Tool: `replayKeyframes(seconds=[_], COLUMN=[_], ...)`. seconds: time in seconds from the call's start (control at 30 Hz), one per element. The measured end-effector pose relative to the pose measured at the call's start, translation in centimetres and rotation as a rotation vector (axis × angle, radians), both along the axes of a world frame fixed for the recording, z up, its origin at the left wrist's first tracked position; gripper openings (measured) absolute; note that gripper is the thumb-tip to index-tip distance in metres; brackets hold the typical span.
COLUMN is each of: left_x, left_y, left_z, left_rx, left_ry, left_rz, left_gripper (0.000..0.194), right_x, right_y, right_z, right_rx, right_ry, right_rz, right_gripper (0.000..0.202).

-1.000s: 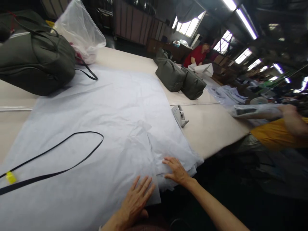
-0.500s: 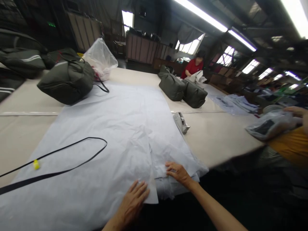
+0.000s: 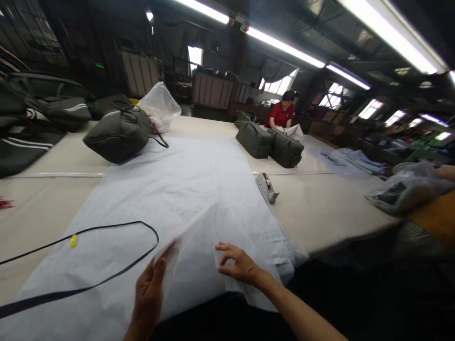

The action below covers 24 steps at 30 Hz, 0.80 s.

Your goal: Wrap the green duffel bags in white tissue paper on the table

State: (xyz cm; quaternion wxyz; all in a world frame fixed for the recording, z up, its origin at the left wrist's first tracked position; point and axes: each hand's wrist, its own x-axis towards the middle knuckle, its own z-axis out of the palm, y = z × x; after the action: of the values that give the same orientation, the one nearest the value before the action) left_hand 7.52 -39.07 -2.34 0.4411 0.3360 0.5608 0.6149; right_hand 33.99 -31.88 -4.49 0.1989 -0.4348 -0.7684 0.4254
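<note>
A stack of large, thin white translucent plastic sheets or bags (image 3: 170,180) covers the table in front of me; I cannot tell which they are. My right hand (image 3: 240,265) pinches the raised edge of the top layer between thumb and index finger. To its left, my left hand (image 3: 149,289) is upright with fingers extended. Its fingertips show faintly through the lifted film, and the thumb stands apart. A black strap (image 3: 117,277) loops across the sheets left of my hands, with a small yellow piece (image 3: 73,241) by it.
A grey tape dispenser (image 3: 266,188) stands at the stack's right edge. Dark green bags (image 3: 119,135) sit at back left, more bags (image 3: 253,139) at back centre. A person in red (image 3: 280,115) works across the table (image 3: 320,203). Another person's arm (image 3: 444,172) reaches a clear-wrapped item at right.
The top layer's near edge has lifted off the stack. My right hand moved left with it; my left hand rose from lying flat and shifted left. The view tilted slightly upward.
</note>
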Motion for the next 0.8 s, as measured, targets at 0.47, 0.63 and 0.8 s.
replayKeyframes(seconds=[0.47, 0.63, 0.8], left_x=[-0.2, 1.4, 2.4], left_y=[2.0, 1.6, 1.4], left_z=[4.8, 1.1, -3.2], left_rx=[0.178, 0.117, 0.063], left_ry=[0.289, 0.584, 0.795], left_rz=[-0.425, -0.89, -0.968], left_gripper=[0.048, 0.035, 0.033], right_x=[-3.1, -4.0, -1.8], right_y=[0.9, -1.2, -4.8], right_z=[-4.4, -4.8, -4.0], right_rx=[-0.167, -0.142, 0.003], right_ry=[-0.023, 0.062, 0.003], right_rz=[0.038, 0.181, 0.386], right_gripper=[0.012, 0.039, 0.021])
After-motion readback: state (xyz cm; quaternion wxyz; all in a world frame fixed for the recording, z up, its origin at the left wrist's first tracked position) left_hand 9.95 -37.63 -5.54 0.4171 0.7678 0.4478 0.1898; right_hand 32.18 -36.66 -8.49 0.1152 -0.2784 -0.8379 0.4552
